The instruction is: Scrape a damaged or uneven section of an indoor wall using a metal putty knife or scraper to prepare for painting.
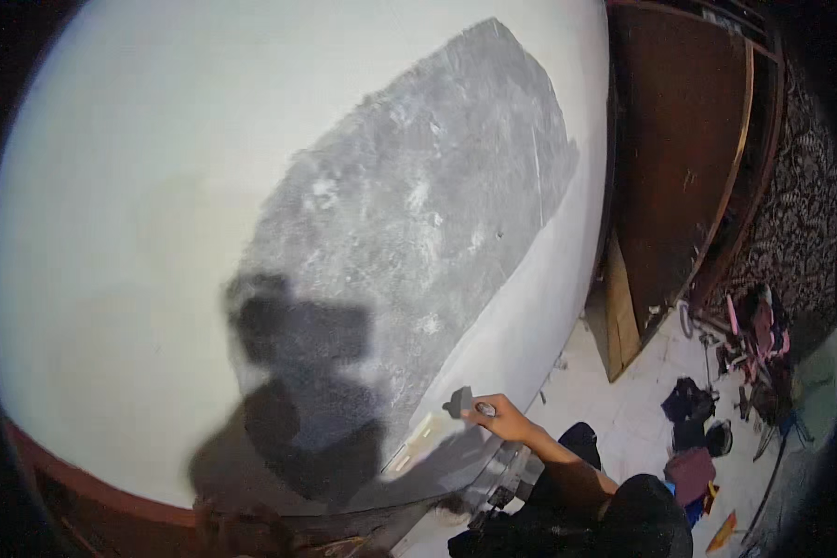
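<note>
right hand (504, 420) pinching small dark tool (457, 402), lower centre of frame, near pale wall fitting (420, 444); left hand out of frame, can't tell. probably surfacing wall beside grey patch (409, 214); next stroke calls for steady, flat contact.

No text, numbers or signs readable: none on grey wall patch (474, 186), centre toward twelve o'clock; floor items (690, 476), four o'clock, likewise.
</note>
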A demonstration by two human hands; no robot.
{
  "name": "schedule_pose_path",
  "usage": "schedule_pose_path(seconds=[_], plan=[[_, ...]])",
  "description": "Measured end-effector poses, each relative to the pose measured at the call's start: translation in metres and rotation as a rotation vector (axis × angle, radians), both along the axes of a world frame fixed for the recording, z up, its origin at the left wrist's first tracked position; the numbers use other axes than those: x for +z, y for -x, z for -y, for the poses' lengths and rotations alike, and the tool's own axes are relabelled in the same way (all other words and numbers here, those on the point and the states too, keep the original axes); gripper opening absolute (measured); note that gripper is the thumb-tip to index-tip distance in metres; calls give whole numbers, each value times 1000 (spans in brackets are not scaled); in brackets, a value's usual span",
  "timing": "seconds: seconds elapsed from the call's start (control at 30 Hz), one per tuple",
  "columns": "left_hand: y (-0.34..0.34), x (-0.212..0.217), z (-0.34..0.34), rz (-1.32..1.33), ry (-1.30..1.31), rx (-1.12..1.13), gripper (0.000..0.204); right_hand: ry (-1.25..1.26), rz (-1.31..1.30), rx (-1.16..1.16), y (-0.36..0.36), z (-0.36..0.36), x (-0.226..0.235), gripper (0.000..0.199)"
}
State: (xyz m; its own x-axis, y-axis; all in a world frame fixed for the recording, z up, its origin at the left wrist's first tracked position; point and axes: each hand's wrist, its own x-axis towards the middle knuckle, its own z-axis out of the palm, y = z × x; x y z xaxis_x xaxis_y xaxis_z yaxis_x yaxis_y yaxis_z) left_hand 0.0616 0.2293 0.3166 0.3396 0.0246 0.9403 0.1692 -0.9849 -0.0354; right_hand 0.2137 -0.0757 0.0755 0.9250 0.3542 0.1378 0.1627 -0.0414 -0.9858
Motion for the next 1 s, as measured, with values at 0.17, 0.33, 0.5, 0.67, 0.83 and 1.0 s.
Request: schedule_pose_path(seconds=[0.17,0.33,0.5,0.67,0.83,1.0], plan=[[-1,21,22,-80,38,-133,26,62,47,-150,18,25,-3,34],[-24,32,-8,-132,-141,-284,15,63,-38,-186,22,55,9,30],[-63,112,42,132,-287,-322,23,-80,-4,-190,25,63,69,33],[-95,177,50,294,-416,-326,15,-416,169,51,38,17,127,37],[-108,220,91,141,-372,-230,39,-843,288,252,69,-39,161,35],[-137,233,91,477,-556,-96,37,-667,629,294,77,-70,200,40]])
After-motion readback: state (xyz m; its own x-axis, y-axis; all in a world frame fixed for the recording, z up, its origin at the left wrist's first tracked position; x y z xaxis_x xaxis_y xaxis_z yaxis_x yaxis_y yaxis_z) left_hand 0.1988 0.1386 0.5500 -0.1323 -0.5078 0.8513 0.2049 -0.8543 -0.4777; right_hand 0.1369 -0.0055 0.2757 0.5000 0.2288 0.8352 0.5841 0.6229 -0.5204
